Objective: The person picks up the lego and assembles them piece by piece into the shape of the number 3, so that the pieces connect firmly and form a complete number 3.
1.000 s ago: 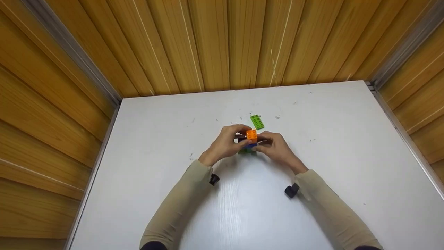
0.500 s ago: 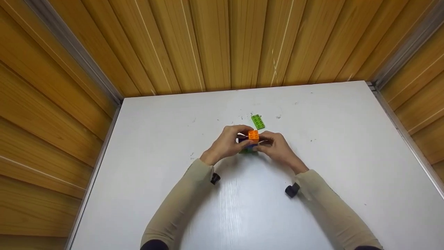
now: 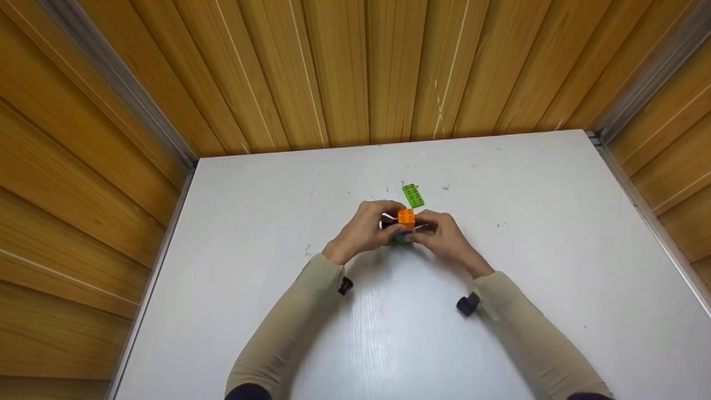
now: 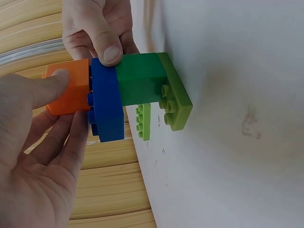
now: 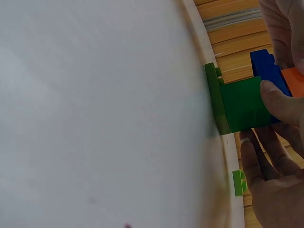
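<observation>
A small tower of toy building bricks stands on the white table between both hands. Its base is a light green plate (image 4: 179, 105) with studs; a green brick (image 4: 141, 78) sits on that. Above comes a blue brick (image 4: 108, 107), overhanging the green one, and an orange brick (image 3: 406, 219) tops the tower. My left hand (image 3: 367, 226) pinches the orange brick between thumb and fingers. My right hand (image 3: 442, 234) grips lower down, its thumb at the seam of the green and blue bricks. In the head view the hands hide much of the lower bricks.
A loose light green studded plate (image 3: 412, 195) lies on the table (image 3: 266, 200) just beyond the hands. Wood-patterned panels (image 3: 344, 72) rise behind the table and at both sides. Black wrist cameras (image 3: 468, 305) hang under the sleeves.
</observation>
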`<action>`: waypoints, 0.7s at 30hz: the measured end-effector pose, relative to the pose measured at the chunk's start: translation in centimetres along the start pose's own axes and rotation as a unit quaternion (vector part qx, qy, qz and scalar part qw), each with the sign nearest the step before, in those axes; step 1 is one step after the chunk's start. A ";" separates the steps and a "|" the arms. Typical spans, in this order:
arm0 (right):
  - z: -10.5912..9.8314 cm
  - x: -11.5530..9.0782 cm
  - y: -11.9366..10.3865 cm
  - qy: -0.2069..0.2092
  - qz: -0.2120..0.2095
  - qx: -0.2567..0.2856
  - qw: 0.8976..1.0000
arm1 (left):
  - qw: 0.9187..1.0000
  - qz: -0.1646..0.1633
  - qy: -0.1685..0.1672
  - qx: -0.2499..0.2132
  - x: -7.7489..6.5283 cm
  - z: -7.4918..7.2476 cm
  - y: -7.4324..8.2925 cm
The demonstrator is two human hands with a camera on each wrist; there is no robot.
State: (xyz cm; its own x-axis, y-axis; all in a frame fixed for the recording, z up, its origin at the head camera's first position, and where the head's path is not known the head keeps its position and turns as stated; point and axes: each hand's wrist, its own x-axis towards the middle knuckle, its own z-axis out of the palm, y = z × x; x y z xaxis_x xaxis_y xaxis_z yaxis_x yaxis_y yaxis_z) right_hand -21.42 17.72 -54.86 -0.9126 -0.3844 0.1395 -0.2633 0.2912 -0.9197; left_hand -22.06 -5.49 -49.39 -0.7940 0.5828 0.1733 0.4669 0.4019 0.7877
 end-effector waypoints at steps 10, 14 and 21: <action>0.1 0.1 0.1 0.001 -0.007 -0.016 1.000 | 0.999 0.021 0.011 0.047 0.0 0.0 0.0; 0.1 0.0 0.1 0.002 -0.001 -0.013 1.000 | 0.998 0.031 0.013 0.061 0.0 0.0 0.1; 0.0 -0.1 0.0 0.004 0.001 -0.005 1.000 | 0.996 0.031 0.016 0.079 0.1 0.2 0.1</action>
State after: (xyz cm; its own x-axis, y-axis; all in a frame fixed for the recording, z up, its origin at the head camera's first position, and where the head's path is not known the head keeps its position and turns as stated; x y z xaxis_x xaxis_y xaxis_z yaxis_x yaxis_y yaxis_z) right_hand -21.28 17.74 -54.89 -0.9155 -0.3766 0.1415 -0.2649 0.2998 -0.9165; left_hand -22.05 -5.30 -49.42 -0.7723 0.5880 0.2404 0.5692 0.4725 0.6729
